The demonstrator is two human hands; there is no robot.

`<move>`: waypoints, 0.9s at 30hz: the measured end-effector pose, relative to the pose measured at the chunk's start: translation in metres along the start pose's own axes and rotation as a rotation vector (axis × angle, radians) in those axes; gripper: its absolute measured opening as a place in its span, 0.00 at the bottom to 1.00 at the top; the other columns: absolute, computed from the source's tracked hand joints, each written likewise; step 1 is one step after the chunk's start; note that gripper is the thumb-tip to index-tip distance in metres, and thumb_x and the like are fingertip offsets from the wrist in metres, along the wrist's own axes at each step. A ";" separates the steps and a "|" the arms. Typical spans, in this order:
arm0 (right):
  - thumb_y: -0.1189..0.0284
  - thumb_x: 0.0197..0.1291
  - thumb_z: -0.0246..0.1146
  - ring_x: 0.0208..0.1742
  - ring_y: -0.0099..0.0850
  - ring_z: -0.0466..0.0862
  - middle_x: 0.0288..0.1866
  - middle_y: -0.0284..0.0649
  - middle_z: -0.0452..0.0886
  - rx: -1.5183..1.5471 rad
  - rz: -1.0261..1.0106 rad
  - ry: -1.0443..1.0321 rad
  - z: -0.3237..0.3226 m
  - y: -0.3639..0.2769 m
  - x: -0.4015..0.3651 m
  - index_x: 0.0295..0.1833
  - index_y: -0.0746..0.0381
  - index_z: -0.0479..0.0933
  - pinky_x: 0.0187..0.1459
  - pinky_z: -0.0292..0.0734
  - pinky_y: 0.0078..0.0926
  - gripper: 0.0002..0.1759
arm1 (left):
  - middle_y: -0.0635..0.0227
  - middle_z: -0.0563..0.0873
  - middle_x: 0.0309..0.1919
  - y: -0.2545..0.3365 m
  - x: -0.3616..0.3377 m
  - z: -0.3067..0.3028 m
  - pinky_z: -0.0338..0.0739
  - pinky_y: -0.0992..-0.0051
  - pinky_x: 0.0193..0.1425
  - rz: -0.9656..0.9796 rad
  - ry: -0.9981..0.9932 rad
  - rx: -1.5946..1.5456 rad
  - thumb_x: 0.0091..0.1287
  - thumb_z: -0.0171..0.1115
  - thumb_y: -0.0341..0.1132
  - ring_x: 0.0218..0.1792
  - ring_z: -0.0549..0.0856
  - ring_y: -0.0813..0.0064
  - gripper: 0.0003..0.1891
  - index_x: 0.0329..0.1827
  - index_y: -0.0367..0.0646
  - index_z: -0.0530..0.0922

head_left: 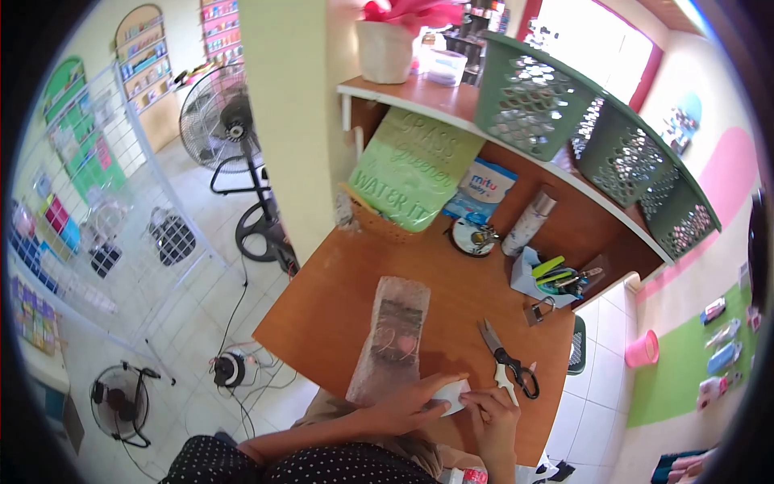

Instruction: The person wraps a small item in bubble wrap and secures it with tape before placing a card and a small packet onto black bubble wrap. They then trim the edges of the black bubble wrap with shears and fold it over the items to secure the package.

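A small white piece, which looks like paper or a label, lies between my two hands near the front edge of the desk. My left hand holds it from the left, fingers stretched along its top and thumb below. At its right edge, my right hand has its fingers pinched together on it. To the left lies a bubble-wrapped package, flat on the desk, with a dark, pinkish item dimly visible inside. A pair of scissors with black and white handles rests just beyond my right hand, blades pointing away.
On the wooden desk stand a wicker basket, a tape roll, a spray can, a pen holder and a binder clip. Green baskets sit on the shelf above. A fan stands left, cables on the floor.
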State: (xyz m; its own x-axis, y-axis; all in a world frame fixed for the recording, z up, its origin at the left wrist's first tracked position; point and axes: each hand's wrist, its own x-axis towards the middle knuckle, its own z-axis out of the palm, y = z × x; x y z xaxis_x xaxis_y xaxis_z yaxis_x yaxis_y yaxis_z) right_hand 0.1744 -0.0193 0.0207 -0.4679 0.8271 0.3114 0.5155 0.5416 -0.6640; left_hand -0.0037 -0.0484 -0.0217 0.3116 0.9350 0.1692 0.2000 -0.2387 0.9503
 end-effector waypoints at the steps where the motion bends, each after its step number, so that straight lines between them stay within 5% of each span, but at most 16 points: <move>1: 0.80 0.49 0.66 0.36 0.37 0.81 0.37 0.42 0.81 0.021 0.068 -0.021 0.001 0.003 -0.001 0.38 0.65 0.82 0.39 0.77 0.28 0.08 | 0.50 0.73 0.55 0.002 0.000 -0.001 0.71 0.66 0.53 -0.012 0.023 -0.008 0.67 0.51 0.34 0.50 0.77 0.55 0.27 0.68 0.39 0.59; 3: 0.81 0.49 0.66 0.38 0.38 0.81 0.39 0.43 0.81 0.039 0.128 -0.062 0.002 0.010 -0.003 0.38 0.65 0.81 0.40 0.76 0.28 0.08 | 0.50 0.73 0.56 0.005 0.001 -0.002 0.71 0.66 0.54 -0.053 -0.023 -0.099 0.66 0.52 0.32 0.52 0.77 0.56 0.27 0.68 0.39 0.59; 11: 0.75 0.38 0.74 0.50 0.37 0.78 0.51 0.42 0.75 0.045 -0.038 -0.316 0.009 0.014 0.018 0.56 0.63 0.71 0.50 0.74 0.29 0.35 | 0.55 0.71 0.59 0.004 -0.001 -0.009 0.67 0.70 0.61 -0.104 -0.022 -0.415 0.67 0.53 0.30 0.57 0.73 0.68 0.31 0.71 0.38 0.52; 16: 0.84 0.39 0.65 0.47 0.41 0.79 0.49 0.45 0.77 0.121 0.116 -0.383 0.008 0.021 0.029 0.53 0.63 0.72 0.48 0.75 0.32 0.29 | 0.55 0.73 0.57 0.001 -0.005 -0.015 0.68 0.70 0.60 -0.091 -0.001 -0.418 0.67 0.54 0.31 0.57 0.74 0.68 0.31 0.71 0.37 0.53; 19: 0.85 0.40 0.61 0.41 0.36 0.81 0.42 0.42 0.80 0.108 0.233 -0.299 0.008 0.023 0.037 0.48 0.63 0.74 0.43 0.76 0.29 0.23 | 0.55 0.76 0.53 -0.002 -0.006 -0.028 0.69 0.68 0.59 -0.052 0.083 -0.203 0.65 0.56 0.31 0.55 0.76 0.63 0.27 0.67 0.38 0.61; 22: 0.81 0.47 0.59 0.34 0.31 0.82 0.34 0.37 0.80 0.014 0.149 -0.014 0.006 0.065 0.049 0.45 0.64 0.74 0.34 0.78 0.26 0.16 | 0.56 0.78 0.47 -0.017 -0.006 -0.076 0.71 0.64 0.55 -0.036 0.514 0.342 0.62 0.57 0.30 0.49 0.78 0.56 0.19 0.57 0.39 0.72; 24: 0.74 0.54 0.59 0.32 0.31 0.82 0.37 0.38 0.79 0.294 0.303 0.022 -0.010 0.081 0.077 0.45 0.66 0.73 0.29 0.79 0.26 0.12 | 0.56 0.81 0.43 -0.028 -0.002 -0.126 0.72 0.61 0.51 0.064 0.827 0.643 0.59 0.56 0.26 0.45 0.78 0.54 0.17 0.54 0.40 0.74; 26: 0.71 0.58 0.59 0.28 0.28 0.83 0.34 0.41 0.80 0.291 0.669 0.122 -0.020 0.039 0.112 0.47 0.67 0.73 0.21 0.79 0.21 0.14 | 0.58 0.83 0.39 -0.067 -0.002 -0.175 0.73 0.63 0.50 -0.134 0.854 0.842 0.56 0.60 0.26 0.45 0.78 0.55 0.20 0.54 0.41 0.74; 27: 0.71 0.58 0.59 0.28 0.28 0.83 0.34 0.41 0.80 0.292 0.674 0.122 -0.019 0.054 0.117 0.47 0.67 0.73 0.21 0.79 0.21 0.14 | 0.58 0.83 0.39 -0.070 -0.004 -0.185 0.73 0.63 0.50 -0.136 0.850 0.842 0.56 0.60 0.26 0.45 0.78 0.55 0.20 0.54 0.41 0.74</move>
State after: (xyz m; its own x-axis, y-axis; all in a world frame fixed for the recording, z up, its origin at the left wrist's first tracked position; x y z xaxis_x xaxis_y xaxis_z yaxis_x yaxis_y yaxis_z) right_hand 0.1615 0.1097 0.0340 -0.0260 0.9859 -0.1651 0.4431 -0.1367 -0.8860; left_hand -0.1910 0.0135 -0.0405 -0.4076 0.7643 0.4997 0.8259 0.0752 0.5587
